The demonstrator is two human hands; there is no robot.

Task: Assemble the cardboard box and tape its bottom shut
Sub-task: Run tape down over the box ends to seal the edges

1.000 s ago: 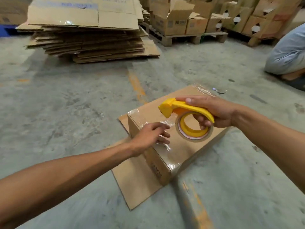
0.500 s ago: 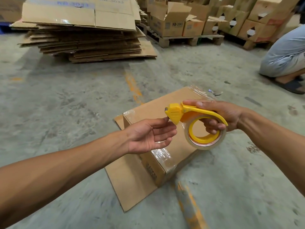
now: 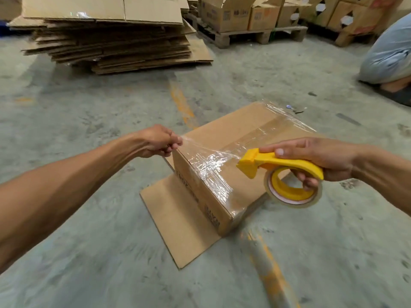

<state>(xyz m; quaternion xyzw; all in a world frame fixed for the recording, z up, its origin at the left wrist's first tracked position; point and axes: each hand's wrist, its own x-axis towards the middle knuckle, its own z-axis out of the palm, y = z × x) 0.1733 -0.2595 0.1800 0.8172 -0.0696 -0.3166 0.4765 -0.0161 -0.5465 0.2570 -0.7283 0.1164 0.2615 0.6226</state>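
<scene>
A brown cardboard box (image 3: 242,138) lies on the concrete floor with its flaps folded shut and clear tape across its upper face and near end. One loose flap (image 3: 178,221) lies flat on the floor in front. My right hand (image 3: 315,158) grips a yellow tape dispenser (image 3: 282,172) holding a roll of clear tape, just right of the box. My left hand (image 3: 158,141) pinches the free end of a clear tape strip (image 3: 209,152) at the box's left corner. The strip stretches from that hand across to the dispenser's blade, above the box.
A tall stack of flattened cardboard (image 3: 111,38) lies at the back left. Assembled boxes on wooden pallets (image 3: 249,16) line the back. A crouching person (image 3: 391,52) is at the far right. A worn orange line (image 3: 182,103) runs along the floor.
My left hand went from resting on the box to the dispenser's blade, took the tape end and pulled it out to the left. The dispenser moved right and lower.
</scene>
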